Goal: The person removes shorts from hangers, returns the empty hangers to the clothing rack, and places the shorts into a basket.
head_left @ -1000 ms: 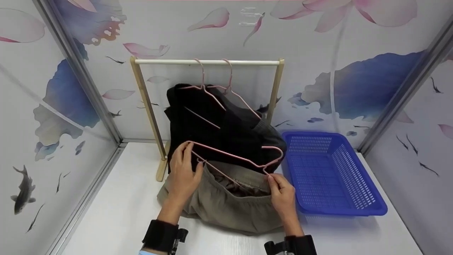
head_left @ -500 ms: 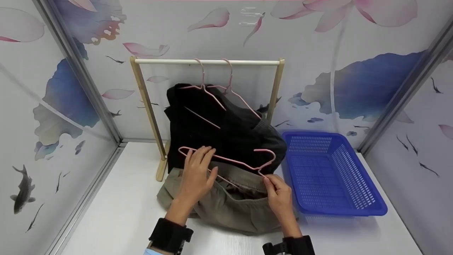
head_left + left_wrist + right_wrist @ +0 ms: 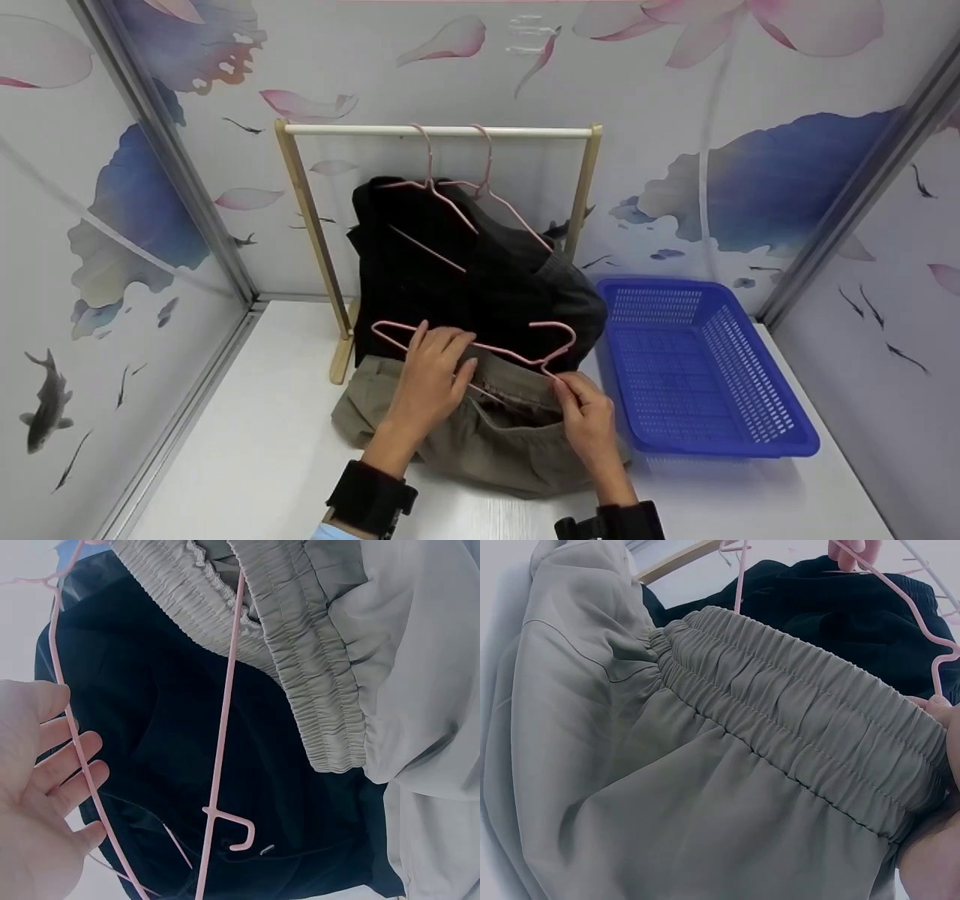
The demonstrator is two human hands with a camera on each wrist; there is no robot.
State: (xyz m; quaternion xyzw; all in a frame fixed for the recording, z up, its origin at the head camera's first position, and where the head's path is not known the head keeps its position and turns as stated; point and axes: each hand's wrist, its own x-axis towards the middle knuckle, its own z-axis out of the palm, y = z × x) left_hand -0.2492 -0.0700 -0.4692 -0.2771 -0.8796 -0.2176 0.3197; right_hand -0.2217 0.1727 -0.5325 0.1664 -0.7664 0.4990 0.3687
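Grey-brown elastic-waist pants [image 3: 517,454] lie bunched on the table, their waistband standing partly open. A pink clothes hanger [image 3: 504,350] is tilted with its hook to the right, and its lower bar passes into the waistband [image 3: 787,690]. My left hand [image 3: 429,379] rests on the hanger's left part, fingers over the upper wire. In the left wrist view its fingers [image 3: 86,746] lie loosely behind that wire, not closed round it. At the hanger's neck, my right hand [image 3: 589,415] pinches the hanger and the waistband edge. Part of the right hand is cut off in its wrist view.
Behind stands a small clothes rack [image 3: 345,130] with wooden posts. Black garments [image 3: 420,255] hang from it on two pink hangers. A blue plastic basket [image 3: 724,442] stands at the right on the white table [image 3: 232,442]. Printed wall panels enclose the back and sides.
The hanger has shifted left and slightly down, its lower bar deeper in the waistband. My left hand has left the hanger's left tip and slid right along it; my right hand keeps its pinch.
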